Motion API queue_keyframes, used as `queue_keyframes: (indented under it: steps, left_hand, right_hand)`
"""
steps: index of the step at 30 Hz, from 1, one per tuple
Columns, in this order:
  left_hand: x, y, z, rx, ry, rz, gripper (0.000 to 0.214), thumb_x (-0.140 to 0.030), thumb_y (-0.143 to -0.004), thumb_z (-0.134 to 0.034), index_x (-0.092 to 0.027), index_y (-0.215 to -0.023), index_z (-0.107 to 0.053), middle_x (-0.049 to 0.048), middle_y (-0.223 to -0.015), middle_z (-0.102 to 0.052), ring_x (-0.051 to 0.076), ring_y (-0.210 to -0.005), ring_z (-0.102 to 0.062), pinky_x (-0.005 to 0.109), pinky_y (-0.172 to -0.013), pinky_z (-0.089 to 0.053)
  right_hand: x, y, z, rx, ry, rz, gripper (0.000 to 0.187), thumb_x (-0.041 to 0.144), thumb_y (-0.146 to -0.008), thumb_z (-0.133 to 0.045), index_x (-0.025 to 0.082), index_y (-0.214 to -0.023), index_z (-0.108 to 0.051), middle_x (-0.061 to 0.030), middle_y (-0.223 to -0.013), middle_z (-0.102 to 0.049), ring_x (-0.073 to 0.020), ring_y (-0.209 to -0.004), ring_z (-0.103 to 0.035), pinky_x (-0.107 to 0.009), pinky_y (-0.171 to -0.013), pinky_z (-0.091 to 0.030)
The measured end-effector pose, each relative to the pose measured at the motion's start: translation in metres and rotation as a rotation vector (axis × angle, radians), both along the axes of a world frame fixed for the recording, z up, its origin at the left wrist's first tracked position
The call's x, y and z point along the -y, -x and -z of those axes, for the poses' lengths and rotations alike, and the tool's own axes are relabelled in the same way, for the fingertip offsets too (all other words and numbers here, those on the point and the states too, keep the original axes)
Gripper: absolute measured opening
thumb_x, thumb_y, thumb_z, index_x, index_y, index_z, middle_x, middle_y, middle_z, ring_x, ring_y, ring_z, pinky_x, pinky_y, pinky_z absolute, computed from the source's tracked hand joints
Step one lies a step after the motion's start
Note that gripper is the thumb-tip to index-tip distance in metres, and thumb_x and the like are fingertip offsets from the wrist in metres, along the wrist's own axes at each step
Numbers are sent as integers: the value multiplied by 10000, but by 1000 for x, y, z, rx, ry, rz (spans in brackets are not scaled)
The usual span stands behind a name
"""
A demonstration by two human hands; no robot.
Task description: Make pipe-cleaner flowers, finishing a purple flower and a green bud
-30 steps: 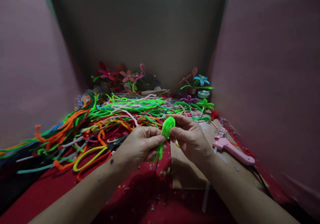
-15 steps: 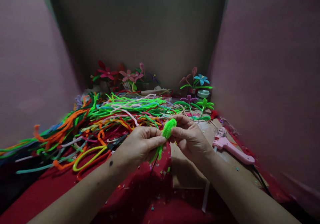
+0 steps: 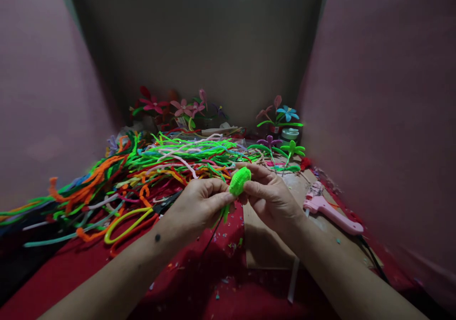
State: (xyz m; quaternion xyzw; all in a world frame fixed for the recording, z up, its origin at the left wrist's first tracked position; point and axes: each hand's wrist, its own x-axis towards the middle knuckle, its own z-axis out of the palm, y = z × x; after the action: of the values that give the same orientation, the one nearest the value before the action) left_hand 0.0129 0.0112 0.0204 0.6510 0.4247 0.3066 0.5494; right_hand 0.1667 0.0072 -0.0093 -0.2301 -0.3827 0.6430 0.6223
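Both hands meet over the red cloth, pinching a small neon green coil of pipe cleaner (image 3: pixel 239 180). My left hand (image 3: pixel 197 205) grips its lower end, where short green ends stick out below the thumb. My right hand (image 3: pixel 271 197) pinches the coil's upper right side with thumb and fingers. A thin dark wire hangs down from the piece towards the cloth.
A large heap of coloured pipe cleaners (image 3: pixel 142 168) covers the left and middle. Black scissors (image 3: pixel 166 202) lie beside my left hand. A pink glue gun (image 3: pixel 329 211) rests on cardboard (image 3: pixel 265 248) at right. Finished pipe-cleaner flowers (image 3: pixel 281 115) stand at the back. Pink walls close both sides.
The green coil has been turned slightly between my fingers, and the loose green ends below it look shorter. Both hands stay in the same place.
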Motion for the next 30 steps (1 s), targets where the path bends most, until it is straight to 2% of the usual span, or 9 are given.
queue_keyframes:
  steps: [5, 9, 12, 16, 19, 22, 24, 27, 30]
  left_hand:
    - [1, -2, -2, 33, -26, -67, 231, -295, -703, -626, -149, -546, -539, -61, -412, -372, 37, -355, -276, 175, -355, -178]
    - [-1, 0, -1, 60, 51, -28, 213, -306, -699, -639, -149, -572, -571, -59, -398, -373, 40, -342, -274, 180, -352, -175]
    - [-4, 3, -1, 127, 69, -48, 226, -298, -690, -660, -149, -555, -556, -60, -411, -363, 35, -351, -260, 179, -360, -170]
    - [-12, 9, -2, 221, 24, -139, 200, -287, -668, -694, -146, -573, -589, -46, -437, -406, 34, -365, -263, 188, -373, -163]
    - [-19, 14, -3, 236, -12, -192, 149, -280, -647, -717, -147, -631, -650, -15, -480, -506, 60, -397, -359, 201, -392, -222]
    - [-24, 17, -1, 251, -46, -171, 139, -280, -640, -719, -148, -648, -677, 23, -561, -592, 110, -512, -499, 215, -470, -335]
    - [-27, 17, 1, 258, -36, -152, 144, -282, -643, -712, -144, -633, -676, 41, -587, -619, 132, -564, -543, 223, -510, -376]
    - [-29, 14, 6, 282, 38, -110, 154, -276, -650, -701, -128, -629, -664, 68, -611, -649, 150, -583, -586, 236, -541, -417]
    - [-29, 10, 9, 313, 127, -76, 142, -248, -664, -682, -111, -645, -647, 83, -629, -671, 156, -563, -619, 246, -559, -452]
  right_hand:
    - [2, 2, 1, 102, -61, -55, 217, 160, -597, -752, 201, -798, -681, 21, -699, -613, -90, -583, -512, -222, -532, -395]
    - [0, 2, 4, 166, -87, -48, 186, 198, -619, -750, 193, -786, -668, 15, -715, -612, -91, -577, -515, -226, -520, -395]
    - [-3, -3, 2, 149, -53, 20, 242, 242, -633, -745, 203, -859, -666, 10, -746, -622, -82, -550, -509, -222, -482, -375]
    - [-8, -22, -8, 182, -27, 195, 155, 282, -682, -692, 192, -806, -666, 6, -691, -619, -80, -525, -499, -228, -478, -361]
    - [-11, -40, -13, 528, -106, 309, 99, 258, -696, -666, 190, -767, -665, 3, -673, -607, -92, -527, -481, -243, -484, -353]
    - [-11, -54, -5, 1211, -229, 260, 76, 238, -686, -665, 188, -742, -675, -45, -743, -638, -168, -671, -541, -311, -597, -412]
    - [-10, -59, 7, 1622, -335, 269, 274, 231, -653, -703, 192, -923, -673, -104, -974, -644, -260, -912, -544, -393, -766, -420]
    - [-10, -61, 27, 1884, -397, 257, 561, 312, -648, -727, 146, -1160, -569, -167, -1162, -576, -333, -1099, -470, -471, -922, -354]
    - [-10, -61, 35, 1923, -433, 249, 525, 263, -726, -640, 150, -1221, -507, -160, -1167, -572, -310, -1118, -476, -474, -963, -328]
